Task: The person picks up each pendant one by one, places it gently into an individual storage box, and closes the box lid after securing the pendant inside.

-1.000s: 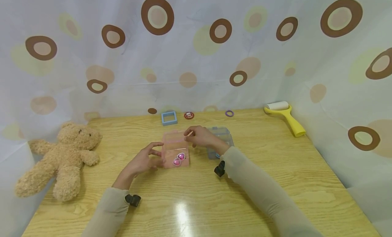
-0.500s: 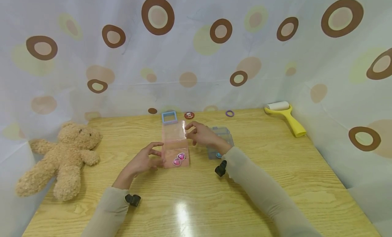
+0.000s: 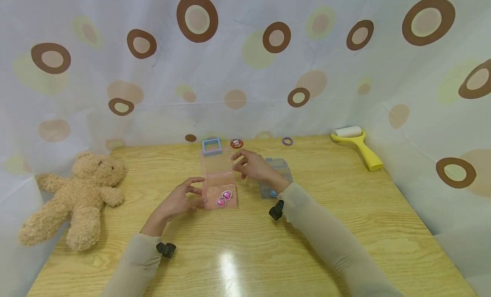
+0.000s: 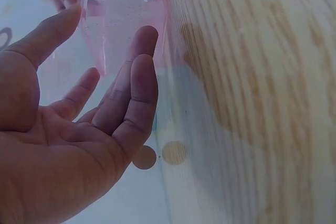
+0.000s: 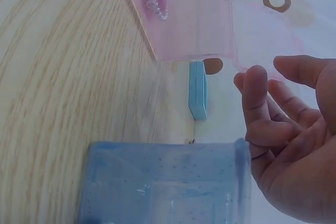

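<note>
A clear pink plastic box [image 3: 209, 199] lies on the table with its lid [image 3: 216, 162] swung back toward the blue square frame [image 3: 212, 146]. Inside it are two pink heart-shaped gems [image 3: 224, 199] with beaded edges. My left hand [image 3: 182, 200] is at the box's left side, fingers loosely bent and thumb apart. At the lid's right edge is my right hand [image 3: 251, 165]; in the right wrist view its fingertips [image 5: 256, 74] are right by the lid's corner, with a gap to the thumb. A clear blue box [image 3: 276, 177], partly behind the right wrist, holds a small blue piece.
A teddy bear [image 3: 82, 199] lies at the left. Along the back edge are a red round badge [image 3: 236, 143] and a purple ring [image 3: 287, 141]. A yellow-handled roller [image 3: 358, 145] lies at the back right. A patterned curtain [image 3: 238, 67] rises behind the table.
The pink box's lid has tilted farther back, reaching the blue frame in the head view. My right hand has shifted slightly away from me; the left hand has stayed in place.
</note>
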A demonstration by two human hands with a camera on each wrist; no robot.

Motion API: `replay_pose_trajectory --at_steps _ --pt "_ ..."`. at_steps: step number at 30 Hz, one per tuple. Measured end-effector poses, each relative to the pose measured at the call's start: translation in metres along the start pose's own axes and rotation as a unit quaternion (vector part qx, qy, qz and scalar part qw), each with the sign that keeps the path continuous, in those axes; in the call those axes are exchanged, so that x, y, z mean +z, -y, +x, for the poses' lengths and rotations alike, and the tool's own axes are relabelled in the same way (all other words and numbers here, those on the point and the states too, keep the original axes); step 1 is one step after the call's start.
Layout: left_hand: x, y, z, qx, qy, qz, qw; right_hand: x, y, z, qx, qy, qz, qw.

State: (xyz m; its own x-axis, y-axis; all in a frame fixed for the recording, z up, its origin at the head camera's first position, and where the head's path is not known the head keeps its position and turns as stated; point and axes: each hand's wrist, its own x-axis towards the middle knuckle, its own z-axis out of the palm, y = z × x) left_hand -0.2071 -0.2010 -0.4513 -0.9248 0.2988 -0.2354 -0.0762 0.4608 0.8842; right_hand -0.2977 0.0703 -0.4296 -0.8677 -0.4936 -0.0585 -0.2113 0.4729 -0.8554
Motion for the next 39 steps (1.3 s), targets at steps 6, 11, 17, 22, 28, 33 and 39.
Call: replay_pose_trajectory --at_steps 6,11,17,22,28,33,39 --pt "-0.001 -0.002 -0.001 0.005 -0.003 0.006 1.0000 -0.002 0.003 -0.002 -0.015 -0.013 -0.013 0.9997" --pt "-0.001 -0.001 -0.001 0.014 -0.008 0.010 0.9998 -0.003 0.004 -0.006 -0.024 -0.001 0.002 0.9997" --pt "-0.001 -0.001 -0.002 0.013 -0.014 0.013 0.9997 -0.006 0.006 -0.013 -0.036 0.032 0.027 0.9985" --pt "-0.001 -0.002 -0.002 0.013 -0.013 0.014 0.9997 -0.009 0.006 -0.018 -0.041 0.057 0.037 0.9968" --pt "-0.002 0.000 -0.003 0.024 -0.005 0.020 0.9995 -0.010 0.005 -0.022 -0.034 0.088 0.040 0.9947" --pt "-0.003 0.002 -0.003 0.030 -0.004 0.026 0.9992 -0.009 0.004 -0.024 -0.022 0.099 0.034 0.9943" --pt "-0.003 0.003 -0.002 0.026 -0.012 0.020 0.9994 -0.008 0.003 -0.026 -0.026 0.105 0.037 0.9935"
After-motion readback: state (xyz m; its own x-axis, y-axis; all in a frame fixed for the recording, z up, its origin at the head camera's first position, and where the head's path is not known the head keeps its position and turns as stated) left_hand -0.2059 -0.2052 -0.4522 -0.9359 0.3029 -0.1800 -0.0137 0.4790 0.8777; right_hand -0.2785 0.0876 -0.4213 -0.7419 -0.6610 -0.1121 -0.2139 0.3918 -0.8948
